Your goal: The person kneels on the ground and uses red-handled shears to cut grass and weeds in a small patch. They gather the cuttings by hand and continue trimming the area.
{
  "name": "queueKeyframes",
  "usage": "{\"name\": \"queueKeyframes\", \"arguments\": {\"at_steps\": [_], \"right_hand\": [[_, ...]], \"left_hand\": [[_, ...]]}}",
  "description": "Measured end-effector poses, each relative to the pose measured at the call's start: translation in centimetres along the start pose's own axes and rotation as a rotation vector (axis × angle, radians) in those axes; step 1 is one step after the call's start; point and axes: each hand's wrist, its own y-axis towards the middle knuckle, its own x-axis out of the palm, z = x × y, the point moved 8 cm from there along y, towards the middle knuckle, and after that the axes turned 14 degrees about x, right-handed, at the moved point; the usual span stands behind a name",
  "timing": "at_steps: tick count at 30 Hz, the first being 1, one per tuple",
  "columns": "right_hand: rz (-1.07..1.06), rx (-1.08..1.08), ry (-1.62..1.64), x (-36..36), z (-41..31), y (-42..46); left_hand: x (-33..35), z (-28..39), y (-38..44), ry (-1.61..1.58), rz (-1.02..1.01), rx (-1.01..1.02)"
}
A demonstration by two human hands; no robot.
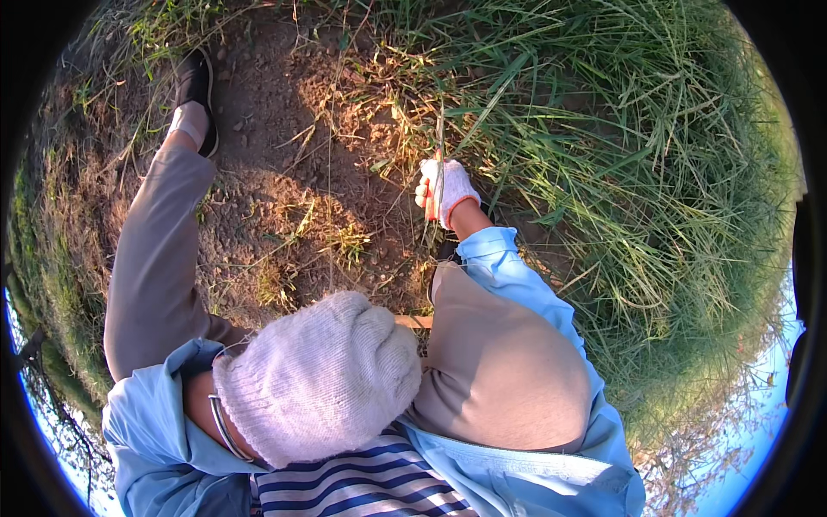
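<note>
My left hand (316, 381), in a white knitted glove, is raised close in front of my striped shirt. Its fingers look curled, but their inner side faces away, so what they hold, if anything, is hidden. A long thin stalk (331, 194) runs down the picture to the top edge of this glove. Low over the ground by my right foot, my right hand (450, 187) wears a white glove with an orange cuff. It grips a hand tool with an orange-red handle (431, 201). A thin strip, either a blade or a grass leaf, points forward from that fist.
Tall green grass (620, 168) grows densely on the right. Brown soil (271, 116) with cut stubble and small tufts (349, 242) lies between my legs. My left leg (161, 258) stretches forward, ending in a black shoe (197, 97). A brown bar (413, 321) shows behind the left glove.
</note>
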Motion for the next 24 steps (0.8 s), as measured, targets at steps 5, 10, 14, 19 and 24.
{"name": "queueKeyframes", "arguments": {"at_steps": [5,10,14,19,24], "right_hand": [[-0.011,-0.039,-0.024,-0.4,0.6,-0.5],[-0.124,0.051,0.058,-1.1,1.3,0.8],[-0.078,0.007,-0.030,-0.8,-1.2,1.2],[-0.038,-0.095,0.095,-0.1,-2.4,2.0],[-0.008,-0.124,0.143,-0.1,-3.3,1.4]], "left_hand": [[-0.3,-0.1,0.3,0.003,0.016,0.003],[-0.1,0.2,0.2,0.001,0.018,0.008],[0.1,0.0,0.4,-0.019,0.003,0.002],[0.6,-0.2,0.6,-0.008,-0.040,-0.005],[1.2,-0.2,0.7,-0.021,-0.003,0.003]]}}
